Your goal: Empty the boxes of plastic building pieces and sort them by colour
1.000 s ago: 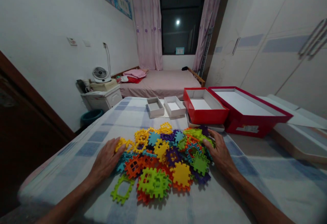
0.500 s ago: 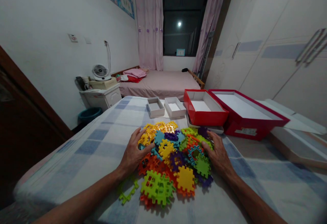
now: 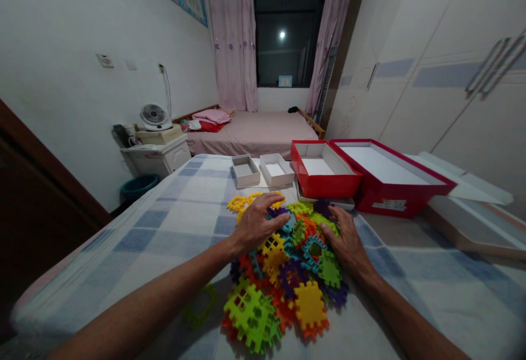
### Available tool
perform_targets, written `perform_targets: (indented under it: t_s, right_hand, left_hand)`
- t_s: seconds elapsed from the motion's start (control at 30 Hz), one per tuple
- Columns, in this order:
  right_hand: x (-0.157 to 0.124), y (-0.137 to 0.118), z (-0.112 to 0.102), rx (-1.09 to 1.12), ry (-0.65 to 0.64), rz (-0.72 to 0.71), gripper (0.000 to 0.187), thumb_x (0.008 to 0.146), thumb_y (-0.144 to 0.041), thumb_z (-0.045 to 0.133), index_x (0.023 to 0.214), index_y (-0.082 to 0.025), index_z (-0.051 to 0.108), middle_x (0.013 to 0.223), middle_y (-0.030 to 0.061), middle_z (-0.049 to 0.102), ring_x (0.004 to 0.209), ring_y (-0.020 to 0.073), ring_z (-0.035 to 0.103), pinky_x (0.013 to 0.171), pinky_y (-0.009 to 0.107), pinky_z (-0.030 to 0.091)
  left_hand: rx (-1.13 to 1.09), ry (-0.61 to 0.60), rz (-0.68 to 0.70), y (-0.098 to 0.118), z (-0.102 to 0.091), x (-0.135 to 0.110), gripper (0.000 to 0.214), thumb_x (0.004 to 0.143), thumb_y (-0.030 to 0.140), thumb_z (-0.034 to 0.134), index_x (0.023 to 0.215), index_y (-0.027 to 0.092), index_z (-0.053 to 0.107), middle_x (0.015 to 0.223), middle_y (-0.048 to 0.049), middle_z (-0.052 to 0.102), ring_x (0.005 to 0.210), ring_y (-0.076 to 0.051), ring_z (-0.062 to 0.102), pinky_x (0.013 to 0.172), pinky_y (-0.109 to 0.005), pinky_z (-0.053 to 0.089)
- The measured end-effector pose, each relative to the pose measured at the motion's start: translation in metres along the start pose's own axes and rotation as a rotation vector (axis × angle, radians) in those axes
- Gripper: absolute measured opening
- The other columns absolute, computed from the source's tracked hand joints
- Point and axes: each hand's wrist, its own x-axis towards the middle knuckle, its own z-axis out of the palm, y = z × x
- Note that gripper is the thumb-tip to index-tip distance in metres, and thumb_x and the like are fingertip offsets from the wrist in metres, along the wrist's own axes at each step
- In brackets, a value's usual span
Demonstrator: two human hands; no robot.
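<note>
A heap of colourful plastic interlocking tiles (image 3: 287, 261) lies on a bed with a blue-and-white checked sheet (image 3: 172, 223). My left hand (image 3: 257, 220) rests on the upper left of the heap, fingers spread flat over yellow and purple tiles. Against the heap's right side lies my right hand (image 3: 347, 242), open, with its fingers on green and orange tiles. A large green tile (image 3: 249, 310) and a yellow tile (image 3: 310, 302) sit at the near edge of the pile. Neither hand grips a tile.
Two small white boxes (image 3: 263, 171) stand beyond the heap, with a red box (image 3: 324, 171) and a larger red lid (image 3: 390, 176) to their right. A flat board (image 3: 472, 223) lies far right. A nightstand with a fan (image 3: 154, 119) stands left, wardrobes right.
My left hand has slid from the heap's left edge rightward and up onto the pile, pushing tiles together. The right hand stayed at the right side. The heap is more compact.
</note>
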Motion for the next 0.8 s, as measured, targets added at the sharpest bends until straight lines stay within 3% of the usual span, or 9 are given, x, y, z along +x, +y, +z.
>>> perform_targets:
  t_s: [0.13, 0.23, 0.33, 0.47, 0.6, 0.8]
  right_hand:
    - [0.000, 0.001, 0.000, 0.006, -0.004, -0.010, 0.055, 0.080, -0.052, 0.046, 0.122, -0.016, 0.049, 0.125, 0.0143, 0.047, 0.116, 0.0274, 0.045, 0.101, 0.048, 0.037]
    - [0.001, 0.000, -0.001, 0.001, -0.035, -0.011, 0.055, 0.080, -0.050, 0.047, 0.122, -0.015, 0.049, 0.126, 0.0152, 0.046, 0.117, 0.0274, 0.045, 0.101, 0.048, 0.038]
    - [0.002, 0.000, 0.000, -0.003, -0.030, -0.028, 0.053, 0.080, -0.049, 0.047, 0.121, -0.015, 0.049, 0.127, 0.0154, 0.046, 0.118, 0.0272, 0.044, 0.102, 0.048, 0.037]
    - [0.001, -0.002, 0.000, -0.009, -0.012, -0.031, 0.052, 0.080, -0.049, 0.047, 0.120, -0.017, 0.050, 0.126, 0.0145, 0.046, 0.119, 0.0270, 0.044, 0.103, 0.048, 0.036]
    - [-0.001, -0.003, -0.001, -0.007, -0.013, -0.021, 0.052, 0.081, -0.049, 0.046, 0.121, -0.016, 0.050, 0.126, 0.0147, 0.047, 0.119, 0.0270, 0.045, 0.102, 0.048, 0.037]
    - [-0.001, 0.000, -0.001, 0.020, -0.013, -0.027, 0.050, 0.083, -0.049, 0.046, 0.123, -0.018, 0.048, 0.127, 0.0139, 0.046, 0.115, 0.0262, 0.047, 0.099, 0.049, 0.040]
  left_hand:
    - [0.051, -0.123, 0.208, 0.013, -0.022, -0.020, 0.057, 0.080, 0.052, 0.057, 0.129, 0.024, 0.050, 0.138, -0.0094, 0.047, 0.130, -0.026, 0.040, 0.108, -0.046, 0.033]
    - [0.159, -0.255, 0.439, 0.011, -0.048, -0.062, 0.080, 0.069, 0.065, 0.060, 0.139, 0.033, 0.037, 0.147, -0.0072, 0.036, 0.136, -0.031, 0.028, 0.111, -0.052, 0.023]
    - [0.275, -0.453, 0.531, 0.001, -0.058, -0.100, 0.099, 0.059, 0.073, 0.062, 0.143, 0.035, 0.027, 0.150, -0.0073, 0.030, 0.137, -0.035, 0.027, 0.112, -0.055, 0.017]
    - [0.357, -0.585, 0.597, -0.009, -0.043, -0.112, 0.094, 0.064, 0.070, 0.060, 0.144, 0.034, 0.024, 0.150, -0.0078, 0.030, 0.137, -0.034, 0.026, 0.112, -0.056, 0.016]
    - [0.364, -0.539, 0.628, -0.007, -0.020, -0.096, 0.087, 0.070, 0.063, 0.058, 0.143, 0.027, 0.027, 0.149, -0.0123, 0.031, 0.138, -0.035, 0.024, 0.111, -0.058, 0.015]
    - [0.258, -0.409, 0.681, 0.013, 0.003, -0.074, 0.073, 0.074, 0.057, 0.056, 0.135, 0.020, 0.038, 0.136, -0.0134, 0.050, 0.136, -0.031, 0.030, 0.113, -0.055, 0.014]
